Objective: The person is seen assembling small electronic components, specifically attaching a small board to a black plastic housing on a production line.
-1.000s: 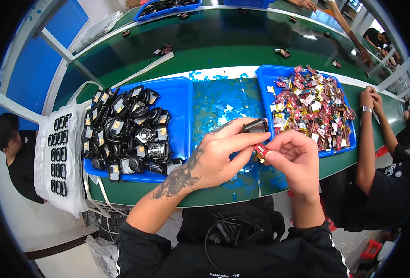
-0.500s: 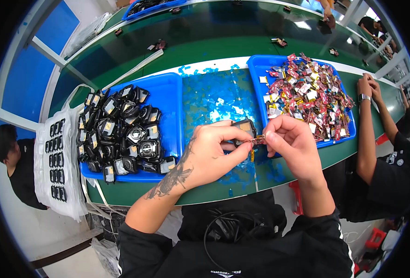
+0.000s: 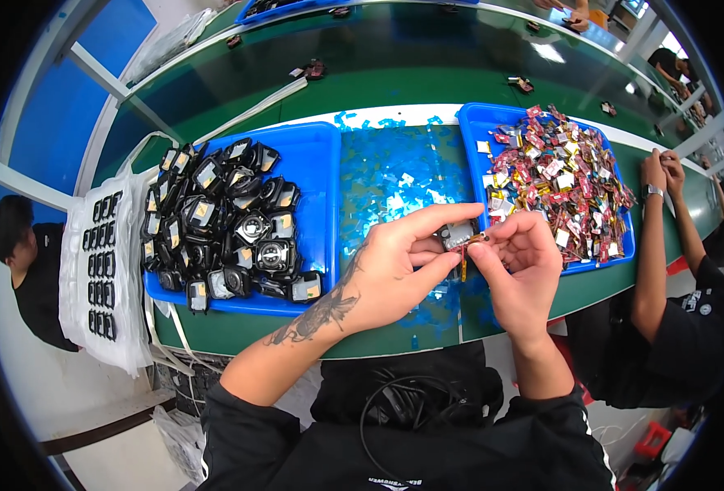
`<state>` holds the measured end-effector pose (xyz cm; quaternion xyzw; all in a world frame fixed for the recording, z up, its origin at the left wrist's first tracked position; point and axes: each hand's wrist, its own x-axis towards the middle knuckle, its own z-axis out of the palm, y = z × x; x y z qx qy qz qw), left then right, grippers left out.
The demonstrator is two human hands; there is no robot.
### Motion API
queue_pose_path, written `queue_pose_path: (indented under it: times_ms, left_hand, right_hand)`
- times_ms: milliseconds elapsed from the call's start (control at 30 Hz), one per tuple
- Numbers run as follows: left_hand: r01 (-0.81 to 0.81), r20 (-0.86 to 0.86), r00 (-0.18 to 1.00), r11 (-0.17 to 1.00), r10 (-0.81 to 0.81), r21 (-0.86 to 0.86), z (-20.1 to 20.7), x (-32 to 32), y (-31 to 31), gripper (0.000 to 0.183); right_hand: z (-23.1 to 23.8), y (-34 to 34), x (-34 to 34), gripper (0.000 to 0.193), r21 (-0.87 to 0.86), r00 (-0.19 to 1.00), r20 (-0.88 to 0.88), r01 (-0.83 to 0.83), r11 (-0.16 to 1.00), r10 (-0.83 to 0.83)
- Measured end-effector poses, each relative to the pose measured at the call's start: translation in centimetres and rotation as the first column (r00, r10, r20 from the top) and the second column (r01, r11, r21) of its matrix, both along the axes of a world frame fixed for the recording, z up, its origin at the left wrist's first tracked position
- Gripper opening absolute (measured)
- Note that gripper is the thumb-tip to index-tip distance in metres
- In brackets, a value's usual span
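My left hand (image 3: 411, 260) grips a small watch-like case (image 3: 458, 235), its grey inner side showing between thumb and fingers. Close against it, my right hand (image 3: 522, 274) pinches a small dark-red circuit board (image 3: 478, 238) between thumb and index finger. A thin yellow strip (image 3: 463, 268) hangs down between the two hands. Fingers hide much of the case and the board, so I cannot tell whether they are joined. To the left, a blue tray (image 3: 323, 180) is heaped with black watch-like cases (image 3: 215, 217). The right-hand blue tray (image 3: 475, 135) carries a pile of small red boards with silver and yellow parts (image 3: 554, 176).
Small blue film pieces (image 3: 403, 184) litter the green bench between the trays. White packing sheets with black cases (image 3: 100, 262) stand at the left edge. Beyond lies a green conveyor (image 3: 403, 69) with scattered parts. A person's hands (image 3: 661, 168) are at the right.
The case has turned in my left hand, from its dark side with a tan patch to a grey side. Both hands have shifted slightly right relative to the view, which has also moved.
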<state>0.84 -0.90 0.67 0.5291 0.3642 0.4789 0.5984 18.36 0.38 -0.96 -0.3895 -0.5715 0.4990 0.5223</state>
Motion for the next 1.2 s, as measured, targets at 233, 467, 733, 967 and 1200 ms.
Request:
queue_pose_path:
  times_ms: [233,467,733,967,1200]
  left_hand:
    - [0.002,-0.039,0.999,1.0,-0.001,0.029,0.0,0.4,0.0,0.044]
    - [-0.034,-0.043,0.999,0.995,0.03,-0.094,-0.8,0.0,-0.1,0.054]
    - [-0.388,-0.159,0.799,0.7,0.58,0.6,-1.3,1.2,-0.1,0.069]
    - [0.088,-0.206,0.651,0.197,0.73,0.976,-1.7,1.6,-0.8,0.05]
    - [0.104,-0.202,0.671,0.18,0.713,0.978,-1.7,1.5,-1.3,0.059]
  right_hand:
    - [-0.5,-0.1,-0.1,0.029,0.106,0.993,0.079,0.081,0.991,-0.09]
    - [1.0,0.5,-1.2,0.04,0.039,0.971,0.24,-0.009,0.999,-0.001]
    - [6.4,11.7,-2.8,0.037,0.035,0.826,0.492,-0.332,0.943,0.273]
    - [-0.8,30.0,-7.1,0.043,-0.11,0.717,0.694,0.006,0.994,0.073]
    - [-1.1,31.3,-7.0,0.042,-0.139,0.631,0.77,0.025,0.99,0.092]
